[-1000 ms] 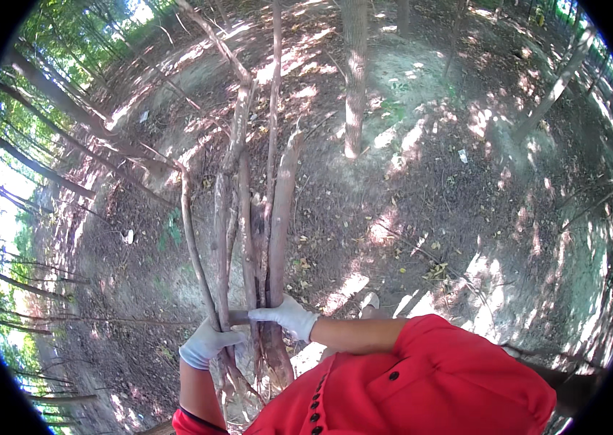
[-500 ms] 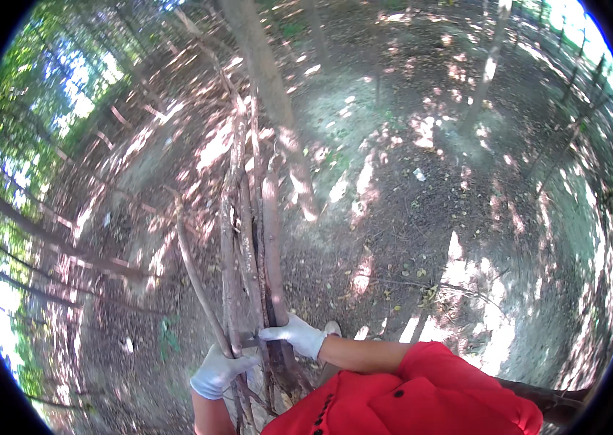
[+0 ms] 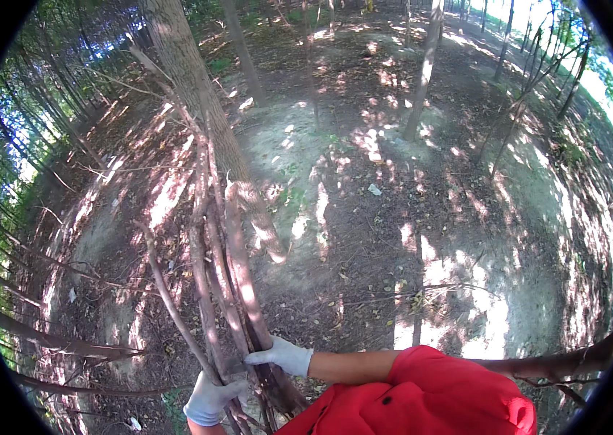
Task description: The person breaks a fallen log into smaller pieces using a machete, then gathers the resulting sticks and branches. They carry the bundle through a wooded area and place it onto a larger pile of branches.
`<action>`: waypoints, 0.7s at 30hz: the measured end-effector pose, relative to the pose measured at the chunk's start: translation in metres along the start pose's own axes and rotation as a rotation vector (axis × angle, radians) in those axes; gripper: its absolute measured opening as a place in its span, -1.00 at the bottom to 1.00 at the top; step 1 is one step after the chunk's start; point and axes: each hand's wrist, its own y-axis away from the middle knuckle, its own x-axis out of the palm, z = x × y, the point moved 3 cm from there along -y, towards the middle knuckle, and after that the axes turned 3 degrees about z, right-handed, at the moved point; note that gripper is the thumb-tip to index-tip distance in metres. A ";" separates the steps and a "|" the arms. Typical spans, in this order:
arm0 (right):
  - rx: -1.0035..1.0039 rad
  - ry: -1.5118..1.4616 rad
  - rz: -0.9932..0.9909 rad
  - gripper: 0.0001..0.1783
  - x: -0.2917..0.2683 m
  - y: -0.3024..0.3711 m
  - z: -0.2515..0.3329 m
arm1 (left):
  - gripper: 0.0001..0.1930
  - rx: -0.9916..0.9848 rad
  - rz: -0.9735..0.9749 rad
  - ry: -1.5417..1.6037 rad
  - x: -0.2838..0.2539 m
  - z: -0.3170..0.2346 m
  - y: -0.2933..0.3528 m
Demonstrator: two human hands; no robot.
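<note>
A bundle of long bare branches [image 3: 245, 272] stands upright and tilted in front of me, its upper ends pointing away. My left hand [image 3: 212, 399], in a white glove, is closed round the lower left of the bundle, where a thin crooked branch [image 3: 167, 297] splays outward. On the right side my right hand [image 3: 284, 356], also gloved in white, grips the branches from above, thumb pointing left. Its other fingers are partly hidden behind the wood. The lower ends of the bundle run down by my red shirt [image 3: 422, 395].
A thick tree trunk [image 3: 197, 87] rises just beyond the bundle, with a thinner trunk [image 3: 424, 80] farther right. A dark branch or trunk [image 3: 567, 365] lies at the lower right. Leaf litter, twigs and a pale scrap [image 3: 374, 190] dot the sunlit ground.
My view has swung, so the trees and ground sit farther left in it. The bundle and both hands appear lower and slightly left. Both hands keep their grip.
</note>
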 end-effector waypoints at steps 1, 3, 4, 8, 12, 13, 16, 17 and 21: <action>-0.001 0.013 0.005 -0.35 -0.004 -0.006 -0.005 | -0.48 -0.017 -0.009 0.002 -0.002 -0.001 -0.003; 0.003 0.048 -0.009 -0.34 -0.010 -0.013 -0.006 | -0.49 -0.051 -0.029 0.004 0.001 -0.014 -0.001; 0.012 0.059 -0.011 -0.35 -0.011 -0.013 -0.003 | -0.38 -0.129 -0.039 0.035 0.005 -0.024 -0.001; 0.078 0.023 0.040 -0.41 -0.021 -0.019 0.016 | -0.38 -0.007 -0.074 0.025 0.006 -0.019 -0.020; 0.098 0.055 0.148 -0.44 -0.041 -0.020 0.045 | -0.46 -0.074 -0.166 0.128 0.039 -0.046 -0.035; 0.106 0.075 0.189 -0.44 -0.048 -0.017 0.055 | -0.46 -0.076 -0.155 0.116 0.050 -0.055 -0.039; 0.154 -0.049 0.217 -0.31 -0.073 0.001 0.091 | -0.44 -0.123 -0.082 0.154 0.085 -0.069 -0.064; 0.147 -0.039 0.234 -0.28 -0.084 0.008 0.109 | -0.44 -0.132 -0.109 0.140 0.100 -0.079 -0.077; 0.136 -0.125 0.367 -0.26 -0.117 0.024 0.182 | -0.43 -0.230 -0.175 0.084 0.154 -0.115 -0.113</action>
